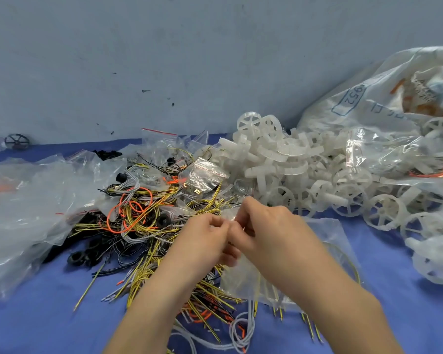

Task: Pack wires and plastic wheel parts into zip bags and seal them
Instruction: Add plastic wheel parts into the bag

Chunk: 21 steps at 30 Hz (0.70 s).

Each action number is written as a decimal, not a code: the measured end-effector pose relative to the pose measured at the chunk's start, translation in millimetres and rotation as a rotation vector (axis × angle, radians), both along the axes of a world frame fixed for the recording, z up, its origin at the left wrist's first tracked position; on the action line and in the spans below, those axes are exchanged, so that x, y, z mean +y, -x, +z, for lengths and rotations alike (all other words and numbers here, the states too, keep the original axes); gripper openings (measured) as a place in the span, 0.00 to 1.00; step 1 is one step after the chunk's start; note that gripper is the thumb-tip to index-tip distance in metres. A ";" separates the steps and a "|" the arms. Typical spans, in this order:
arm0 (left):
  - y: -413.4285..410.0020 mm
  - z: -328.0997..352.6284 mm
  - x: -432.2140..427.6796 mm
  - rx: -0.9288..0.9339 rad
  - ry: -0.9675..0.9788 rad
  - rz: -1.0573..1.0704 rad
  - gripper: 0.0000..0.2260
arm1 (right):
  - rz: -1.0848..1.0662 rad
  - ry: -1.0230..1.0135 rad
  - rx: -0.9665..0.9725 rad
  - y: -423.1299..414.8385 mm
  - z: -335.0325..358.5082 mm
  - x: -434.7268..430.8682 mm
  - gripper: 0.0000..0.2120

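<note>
My left hand (205,241) and my right hand (271,231) meet at the middle of the view, both pinching the top edge of a small clear zip bag (246,277). The bag hangs below my right hand, and yellow wires show through it. A tangled heap of yellow, orange, grey and black wires (143,215) lies on the blue table just left of and under my hands. A pile of white plastic wheel parts (279,162) spreads behind and to the right.
Empty small zip bags with red strips (205,172) lie behind the wires. Large crumpled clear plastic bags sit at the left (23,200) and at the far right (384,103). Black rubber rings (77,258) lie at the left. A grey wall stands behind the blue table (36,323).
</note>
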State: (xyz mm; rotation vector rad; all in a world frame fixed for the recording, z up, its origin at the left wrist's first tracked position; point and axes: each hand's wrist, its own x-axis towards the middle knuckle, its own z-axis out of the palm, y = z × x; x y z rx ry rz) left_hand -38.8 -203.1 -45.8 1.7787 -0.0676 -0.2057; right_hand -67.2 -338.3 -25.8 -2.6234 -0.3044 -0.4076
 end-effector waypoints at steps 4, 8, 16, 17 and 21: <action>3.4 -2.4 -9.2 0.233 0.296 -0.192 0.12 | 0.023 0.028 -0.027 5.1 -1.2 -0.3 0.08; 1.0 -6.7 -10.0 0.292 0.355 -0.283 0.07 | 0.081 0.054 0.005 5.7 0.1 -7.1 0.06; -1.5 -13.6 -4.6 0.147 0.123 -0.508 0.09 | 0.131 -0.037 0.030 0.4 3.5 -16.7 0.06; -1.8 -14.4 -4.5 0.143 0.139 -0.508 0.10 | 0.125 -0.025 0.035 0.7 3.8 -16.3 0.06; -2.1 -16.3 -9.5 0.111 0.233 -0.429 0.17 | 0.134 0.044 0.023 8.2 7.0 -5.1 0.05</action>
